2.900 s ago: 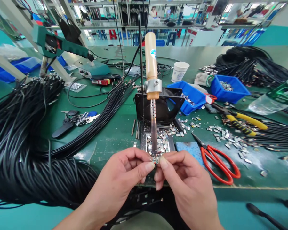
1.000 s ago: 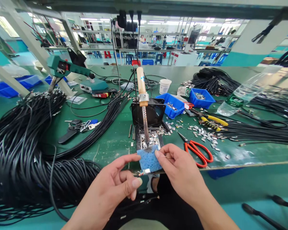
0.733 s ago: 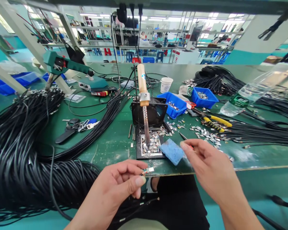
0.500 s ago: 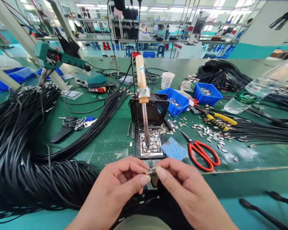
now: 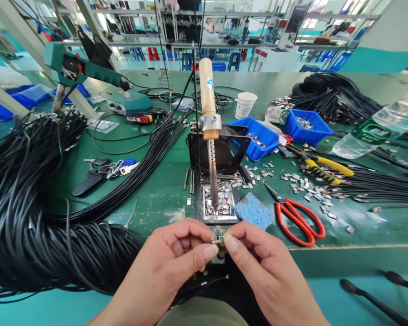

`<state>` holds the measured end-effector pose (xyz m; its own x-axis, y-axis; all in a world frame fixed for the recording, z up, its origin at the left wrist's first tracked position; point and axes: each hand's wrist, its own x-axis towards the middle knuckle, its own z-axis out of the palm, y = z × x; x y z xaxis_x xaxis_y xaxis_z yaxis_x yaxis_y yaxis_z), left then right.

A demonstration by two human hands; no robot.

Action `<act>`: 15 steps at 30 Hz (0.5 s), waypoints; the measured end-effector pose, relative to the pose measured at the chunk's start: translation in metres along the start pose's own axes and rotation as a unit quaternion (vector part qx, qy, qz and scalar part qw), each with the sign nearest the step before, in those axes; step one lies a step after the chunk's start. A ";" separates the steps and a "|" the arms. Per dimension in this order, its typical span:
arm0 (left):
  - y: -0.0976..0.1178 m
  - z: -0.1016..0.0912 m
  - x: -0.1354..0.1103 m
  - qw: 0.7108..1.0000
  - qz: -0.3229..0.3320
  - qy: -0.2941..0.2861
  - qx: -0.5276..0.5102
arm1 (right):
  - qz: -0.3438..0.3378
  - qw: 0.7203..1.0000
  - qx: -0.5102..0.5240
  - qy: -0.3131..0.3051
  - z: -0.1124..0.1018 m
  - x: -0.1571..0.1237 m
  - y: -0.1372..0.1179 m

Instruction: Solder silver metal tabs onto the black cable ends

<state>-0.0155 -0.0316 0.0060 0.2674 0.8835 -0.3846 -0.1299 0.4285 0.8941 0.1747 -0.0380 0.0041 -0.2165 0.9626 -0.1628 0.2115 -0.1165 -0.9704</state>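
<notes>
Just in front of the bench edge, my left hand (image 5: pixel 178 260) pinches a cable end with thin coloured wires (image 5: pixel 218 240) between thumb and forefinger. Facing it, my right hand (image 5: pixel 256 260) is closed thumb to finger on a small metal connector, mostly covered by the fingertips. The two pieces meet or nearly meet; I cannot tell whether they are joined. Beyond my hands a soldering iron (image 5: pixel 208 90) is clamped upright, tip down over a small tray (image 5: pixel 205 219) of metal connectors. A blue sponge (image 5: pixel 254 211) lies right of that tray.
Red-handled scissors (image 5: pixel 299 222) and yellow-handled pliers (image 5: pixel 329 170) lie to the right, with loose connectors (image 5: pixel 304 188) scattered around. Blue bins (image 5: pixel 255 151), a paper cup (image 5: pixel 245 105) and a water bottle (image 5: pixel 370 136) stand behind. Thick black cable bundles (image 5: pixel 64 253) fill the left.
The view has shifted slightly, so the bench things sit further right and a little higher. My hands keep the same pinching hold, with small finger movement at the wires.
</notes>
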 end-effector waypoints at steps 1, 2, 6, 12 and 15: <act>-0.001 0.000 0.000 1.000 -0.005 0.003 -0.007 | 0.003 1.000 0.001 0.002 0.000 0.000 0.001; -0.001 0.000 0.001 1.000 -0.008 0.006 -0.013 | 0.006 1.000 0.003 0.002 0.000 0.000 0.001; -0.003 0.002 0.001 1.000 0.001 0.022 -0.021 | 0.027 0.999 0.021 -0.011 0.001 -0.001 0.003; -0.005 0.002 -0.001 0.999 0.016 0.028 0.000 | 0.040 0.998 0.041 -0.025 0.002 -0.002 0.005; -0.005 0.001 -0.002 0.999 0.027 0.038 0.020 | 0.044 0.998 0.041 -0.028 0.001 -0.003 0.006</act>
<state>-0.0143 -0.0354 0.0022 0.1885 0.9172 -0.3510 -0.1038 0.3740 0.9216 0.1759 -0.0413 -0.0012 -0.2546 0.9329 -0.2549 0.1537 -0.2212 -0.9630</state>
